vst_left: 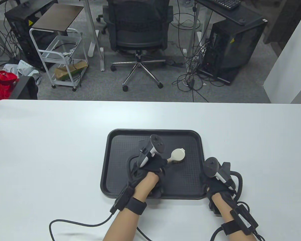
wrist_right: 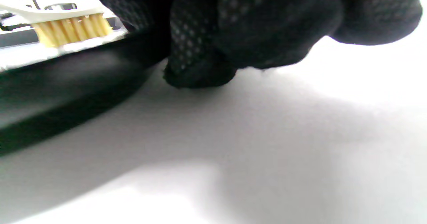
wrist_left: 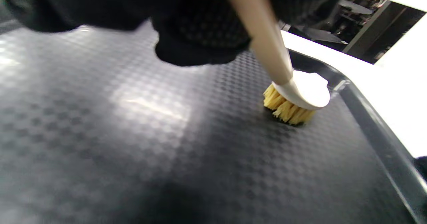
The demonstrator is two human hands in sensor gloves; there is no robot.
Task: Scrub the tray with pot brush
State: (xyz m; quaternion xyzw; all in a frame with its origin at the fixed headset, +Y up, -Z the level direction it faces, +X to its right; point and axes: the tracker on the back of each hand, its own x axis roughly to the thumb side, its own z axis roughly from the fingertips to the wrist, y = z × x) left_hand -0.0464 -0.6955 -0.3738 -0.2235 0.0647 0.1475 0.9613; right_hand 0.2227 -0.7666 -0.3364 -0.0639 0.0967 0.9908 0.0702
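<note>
A black textured tray (vst_left: 190, 140) lies on the white table. My left hand (vst_left: 154, 167) is over the tray's middle and grips the cream handle of the pot brush (vst_left: 177, 155). The brush's round head sits bristles-down on the tray floor; in the left wrist view the yellow bristles (wrist_left: 287, 110) press on the tray (wrist_left: 133, 134) near its rim. My right hand (vst_left: 215, 180) is at the tray's right front corner, with fingers curled over the rim; in the right wrist view gloved fingers (wrist_right: 200, 67) reach the tray edge (wrist_right: 66, 84), and the pot brush (wrist_right: 71, 25) shows beyond.
The white table (vst_left: 52, 150) extends wide to the left and right of the tray. Glove cables (vst_left: 72, 222) trail along the front edge. An office chair (vst_left: 139, 37), a white cart (vst_left: 62, 55) and computer towers stand on the floor beyond the table.
</note>
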